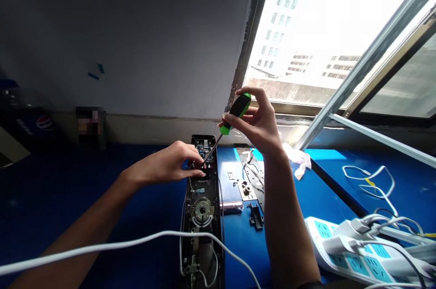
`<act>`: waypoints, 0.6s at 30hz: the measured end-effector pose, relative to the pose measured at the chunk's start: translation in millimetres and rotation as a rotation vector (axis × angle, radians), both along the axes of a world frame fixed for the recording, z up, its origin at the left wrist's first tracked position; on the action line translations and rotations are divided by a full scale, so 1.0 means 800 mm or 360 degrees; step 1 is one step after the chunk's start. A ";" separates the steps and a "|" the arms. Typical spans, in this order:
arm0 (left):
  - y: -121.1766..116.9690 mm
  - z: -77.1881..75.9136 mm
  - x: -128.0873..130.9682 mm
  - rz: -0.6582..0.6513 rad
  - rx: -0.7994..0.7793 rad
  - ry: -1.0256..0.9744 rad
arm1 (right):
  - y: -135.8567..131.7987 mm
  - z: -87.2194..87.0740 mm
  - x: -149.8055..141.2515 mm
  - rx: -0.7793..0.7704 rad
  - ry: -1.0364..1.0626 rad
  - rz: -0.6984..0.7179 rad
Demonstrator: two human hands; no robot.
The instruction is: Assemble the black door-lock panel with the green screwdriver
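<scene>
A long black lock body (201, 207) lies opened on the blue table (143, 216), its circuit board and round gear showing. My right hand (260, 123) is closed round a green and black screwdriver (235, 114), whose shaft slants down into the upper part of the lock. My left hand (172, 161) rests on the lock's left edge beside the screwdriver tip, fingers curled and pressed onto the casing.
To the right of the lock lie a metal plate (250, 173), small screws and a black bracket (256, 216). A white power strip (344, 246) with plugs and cables sits at the lower right. A white cable (119, 244) crosses the foreground. The window frame (340, 98) rises behind.
</scene>
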State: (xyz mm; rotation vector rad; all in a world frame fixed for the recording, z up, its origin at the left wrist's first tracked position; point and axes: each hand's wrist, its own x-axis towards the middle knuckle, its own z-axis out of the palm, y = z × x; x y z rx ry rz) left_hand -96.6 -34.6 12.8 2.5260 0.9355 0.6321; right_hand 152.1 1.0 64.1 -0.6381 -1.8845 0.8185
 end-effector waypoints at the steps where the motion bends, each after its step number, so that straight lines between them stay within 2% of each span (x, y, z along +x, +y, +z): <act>1: 0.001 -0.001 0.000 0.0001 0.0001 -0.0020 | 0.001 -0.001 -0.001 0.0012 -0.0012 -0.0020; 6: 0.004 -0.002 -0.002 0.0064 -0.0019 -0.0044 | -0.007 0.000 -0.005 0.0040 0.0032 -0.0088; 12: 0.006 -0.006 -0.002 0.0163 0.0002 -0.0022 | -0.014 0.003 -0.008 0.0048 0.0018 0.0061; 18: 0.010 -0.007 -0.002 0.0197 0.0169 -0.0170 | -0.006 0.000 -0.004 0.0164 0.0037 -0.0180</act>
